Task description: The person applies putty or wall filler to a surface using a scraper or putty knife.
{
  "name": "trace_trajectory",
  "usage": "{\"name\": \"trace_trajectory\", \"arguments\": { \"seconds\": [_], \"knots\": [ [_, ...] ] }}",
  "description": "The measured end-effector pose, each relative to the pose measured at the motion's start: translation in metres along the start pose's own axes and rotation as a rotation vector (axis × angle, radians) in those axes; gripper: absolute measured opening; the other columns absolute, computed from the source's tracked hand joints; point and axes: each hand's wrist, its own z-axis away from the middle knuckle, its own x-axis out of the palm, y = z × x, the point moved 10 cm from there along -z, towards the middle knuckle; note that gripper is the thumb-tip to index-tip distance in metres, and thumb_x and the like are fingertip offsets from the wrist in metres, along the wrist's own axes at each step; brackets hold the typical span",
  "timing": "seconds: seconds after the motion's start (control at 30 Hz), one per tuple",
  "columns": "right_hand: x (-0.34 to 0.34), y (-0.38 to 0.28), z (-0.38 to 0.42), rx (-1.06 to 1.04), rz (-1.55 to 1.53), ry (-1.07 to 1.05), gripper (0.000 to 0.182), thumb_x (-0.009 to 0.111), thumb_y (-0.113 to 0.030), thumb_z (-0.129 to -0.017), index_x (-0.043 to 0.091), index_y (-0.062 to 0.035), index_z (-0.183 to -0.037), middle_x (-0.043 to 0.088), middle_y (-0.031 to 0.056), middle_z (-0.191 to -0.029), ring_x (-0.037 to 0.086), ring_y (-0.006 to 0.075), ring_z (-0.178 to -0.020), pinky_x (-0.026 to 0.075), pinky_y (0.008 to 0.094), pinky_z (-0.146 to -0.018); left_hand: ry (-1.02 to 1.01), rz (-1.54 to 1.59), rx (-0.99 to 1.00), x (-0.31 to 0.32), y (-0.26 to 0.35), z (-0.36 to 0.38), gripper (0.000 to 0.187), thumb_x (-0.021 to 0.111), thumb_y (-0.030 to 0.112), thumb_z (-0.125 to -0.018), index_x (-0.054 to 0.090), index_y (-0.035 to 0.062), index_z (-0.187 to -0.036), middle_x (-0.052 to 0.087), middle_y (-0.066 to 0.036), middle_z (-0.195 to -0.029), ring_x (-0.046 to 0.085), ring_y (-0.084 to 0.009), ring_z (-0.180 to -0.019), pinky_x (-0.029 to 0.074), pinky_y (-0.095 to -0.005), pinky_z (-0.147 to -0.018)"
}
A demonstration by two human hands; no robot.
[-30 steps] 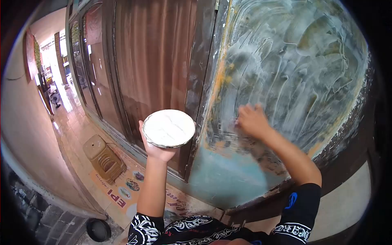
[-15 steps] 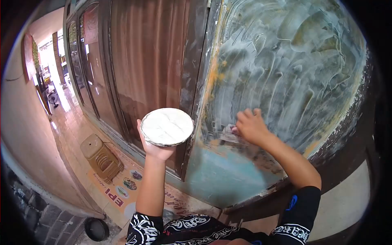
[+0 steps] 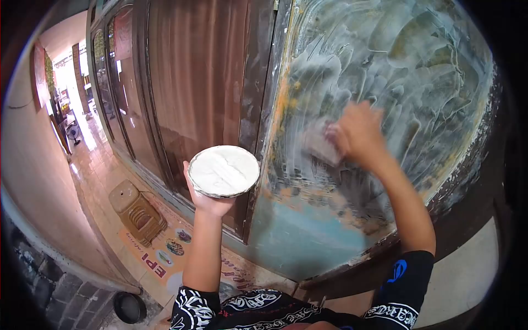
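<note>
My left hand grips a round, shallow dish of white paste from below, holding it level in front of the door. A groove runs across the paste. On the right, my right hand is closed around a flat, pale scraper, blurred by motion. The scraper lies against or very close to the wall panel, which is smeared with streaky white paste over a dark greenish surface. Below the smears shows a bare turquoise strip.
Left of the panel stands a brown-framed glass door with a curtain behind it. Stacked plastic stools sit on the tiled floor beside a printed banner. A black bowl rests at lower left. A fan stands far down the passage.
My right hand has moved up and slightly right across the panel with the scraper. The left hand and the dish stay nearly in place.
</note>
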Motion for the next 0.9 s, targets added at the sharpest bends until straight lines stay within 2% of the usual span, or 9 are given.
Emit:
{"name": "trace_trajectory", "arguments": {
  "seconds": [0.03, 0.13, 0.2, 0.4, 0.5, 0.63, 0.67, 0.77, 0.9],
  "knots": [
    [0.043, -0.025, 0.021, -0.059, 0.062, -0.251, 0.022, 0.066, -0.033, -0.088, 0.073, -0.0120, -0.090, 0.055, 0.0054, -0.099, 0.049, 0.0274, -0.105, 0.033, 0.0509, -0.092, 0.001, 0.000, 0.000, 0.000, 0.000, 0.000, 0.081, 0.039, 0.075, -0.091, 0.053, 0.0118, -0.140, 0.055, -0.010, -0.142, 0.052, -0.0353, -0.130, 0.041, -0.0554, -0.110],
    [0.109, -0.057, 0.071, -0.282, -0.061, -0.371, 0.027, 0.065, -0.036, -0.088, 0.072, -0.0100, -0.089, 0.055, 0.0060, -0.100, 0.048, 0.0270, -0.110, 0.033, 0.0539, -0.095, -0.024, -0.009, -0.002, -0.001, 0.000, 0.001, 0.081, 0.040, 0.075, -0.091, 0.054, 0.0114, -0.139, 0.056, -0.009, -0.141, 0.053, -0.0346, -0.129, 0.041, -0.0544, -0.109],
    [0.111, -0.045, 0.062, -0.320, 0.052, -0.257, 0.028, 0.064, -0.037, -0.088, 0.071, -0.0101, -0.088, 0.055, 0.0060, -0.100, 0.048, 0.0274, -0.110, 0.033, 0.0538, -0.095, -0.011, -0.008, 0.008, 0.001, -0.002, 0.002, 0.080, 0.040, 0.075, -0.091, 0.054, 0.0115, -0.139, 0.056, -0.009, -0.141, 0.053, -0.0348, -0.129, 0.041, -0.0545, -0.109],
    [-0.079, 0.095, -0.014, 0.234, 0.284, 0.483, 0.022, 0.062, -0.034, -0.091, 0.069, -0.0137, -0.088, 0.056, 0.0036, -0.099, 0.048, 0.0293, -0.100, 0.032, 0.0513, -0.080, -0.055, -0.028, -0.002, 0.007, -0.006, -0.001, 0.079, 0.041, 0.074, -0.092, 0.054, 0.0121, -0.140, 0.057, -0.009, -0.141, 0.053, -0.0345, -0.130, 0.041, -0.0544, -0.109],
    [-0.082, 0.080, 0.000, 0.204, 0.111, 0.464, 0.020, 0.062, -0.033, -0.092, 0.068, -0.0147, -0.087, 0.055, 0.0032, -0.098, 0.048, 0.0306, -0.099, 0.032, 0.0516, -0.080, -0.028, 0.010, -0.004, 0.004, -0.006, -0.003, 0.080, 0.041, 0.074, -0.092, 0.054, 0.0118, -0.140, 0.056, -0.009, -0.142, 0.052, -0.0344, -0.130, 0.041, -0.0544, -0.110],
    [0.057, -0.020, 0.053, -0.120, 0.024, -0.296, 0.028, 0.064, -0.035, -0.087, 0.071, -0.0088, -0.085, 0.054, 0.0069, -0.103, 0.049, 0.0289, -0.105, 0.035, 0.0530, -0.087, -0.036, 0.005, -0.005, 0.002, -0.006, 0.001, 0.080, 0.041, 0.074, -0.092, 0.053, 0.0115, -0.140, 0.056, -0.009, -0.142, 0.052, -0.0348, -0.130, 0.040, -0.0543, -0.110],
    [0.080, -0.037, 0.078, -0.294, -0.037, -0.189, 0.026, 0.065, -0.034, -0.086, 0.071, -0.0094, -0.081, 0.055, 0.0044, -0.103, 0.050, 0.0260, -0.106, 0.035, 0.0521, -0.091, -0.052, 0.001, -0.010, 0.005, -0.007, 0.001, 0.080, 0.041, 0.074, -0.091, 0.054, 0.0115, -0.140, 0.056, -0.010, -0.142, 0.052, -0.0349, -0.130, 0.040, -0.0542, -0.110],
    [0.099, -0.028, 0.078, -0.301, 0.092, -0.155, 0.024, 0.066, -0.033, -0.085, 0.071, -0.0105, -0.078, 0.055, 0.0028, -0.103, 0.050, 0.0244, -0.106, 0.034, 0.0505, -0.092, -0.034, -0.002, -0.016, 0.005, -0.011, 0.000, 0.080, 0.041, 0.074, -0.091, 0.054, 0.0114, -0.139, 0.055, -0.010, -0.142, 0.052, -0.0348, -0.130, 0.040, -0.0544, -0.110],
    [-0.011, 0.045, 0.008, 0.100, 0.173, 0.242, 0.024, 0.065, -0.036, -0.087, 0.067, -0.0127, -0.081, 0.053, 0.0037, -0.097, 0.050, 0.0268, -0.099, 0.032, 0.0495, -0.082, -0.047, 0.010, -0.037, 0.007, -0.014, -0.002, 0.080, 0.040, 0.074, -0.092, 0.054, 0.0107, -0.139, 0.055, -0.010, -0.142, 0.052, -0.0350, -0.130, 0.040, -0.0543, -0.110]
  ]
}}
